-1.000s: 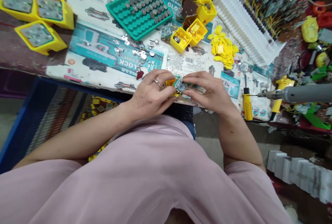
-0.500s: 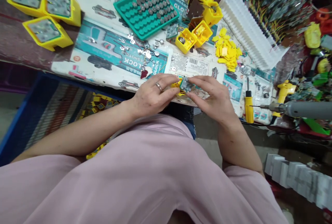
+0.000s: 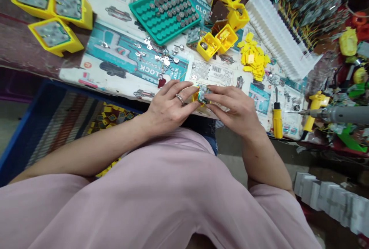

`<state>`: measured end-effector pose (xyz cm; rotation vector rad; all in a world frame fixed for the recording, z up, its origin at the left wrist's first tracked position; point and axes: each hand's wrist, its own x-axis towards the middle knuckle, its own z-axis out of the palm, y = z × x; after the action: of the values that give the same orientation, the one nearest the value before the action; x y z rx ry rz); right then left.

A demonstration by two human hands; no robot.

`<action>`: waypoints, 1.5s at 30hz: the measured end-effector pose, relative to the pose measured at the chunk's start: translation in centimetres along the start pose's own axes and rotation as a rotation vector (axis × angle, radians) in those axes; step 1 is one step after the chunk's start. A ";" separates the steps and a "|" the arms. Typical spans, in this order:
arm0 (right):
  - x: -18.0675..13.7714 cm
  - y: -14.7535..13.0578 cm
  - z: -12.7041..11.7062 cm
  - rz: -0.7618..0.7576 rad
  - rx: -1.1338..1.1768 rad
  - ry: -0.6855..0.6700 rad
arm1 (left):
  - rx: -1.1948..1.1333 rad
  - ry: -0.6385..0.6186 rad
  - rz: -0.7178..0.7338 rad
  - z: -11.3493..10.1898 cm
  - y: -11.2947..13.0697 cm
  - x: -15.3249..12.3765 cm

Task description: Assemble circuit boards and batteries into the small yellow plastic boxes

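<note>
Both my hands meet at the near edge of the table over a small yellow plastic housing with a green circuit board [image 3: 201, 94]. My left hand [image 3: 170, 105], with a ring on one finger, is closed round the yellow housing from the left. My right hand [image 3: 230, 105] pinches the board's right side with thumb and fingers. Most of the part is hidden between my fingers.
A green tray of button cells [image 3: 165, 10], open yellow housings [image 3: 220, 37], a heap of small yellow pieces [image 3: 253, 58], loose metal contacts [image 3: 157, 55], a yellow screwdriver [image 3: 277, 118], a powered driver [image 3: 337, 114] and a white rack [image 3: 276, 35] lie on the table. A blue crate [image 3: 43, 126] stands lower left.
My hands have stayed together on the part, with my fingers closing more tightly over it. The view has shifted slightly.
</note>
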<state>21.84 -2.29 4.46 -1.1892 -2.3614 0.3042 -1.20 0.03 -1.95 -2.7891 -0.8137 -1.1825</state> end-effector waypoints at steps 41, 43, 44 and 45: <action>-0.6 -0.8 0.3 -0.023 -0.233 0.017 | -0.101 0.040 -0.052 0.0 -0.4 -0.1; -0.7 -1.0 0.3 0.002 -0.206 0.067 | -0.076 0.052 -0.032 0.0 -0.5 -0.2; -0.8 -1.1 0.4 0.013 -0.194 0.091 | -0.071 0.064 -0.015 0.0 -0.5 -0.2; -0.8 -1.2 0.5 0.020 -0.185 0.115 | -0.072 0.081 0.001 0.0 -0.6 -0.2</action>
<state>21.18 -3.70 4.29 -1.2786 -2.3183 0.0227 -1.58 0.43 -2.17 -2.7756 -0.7794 -1.3407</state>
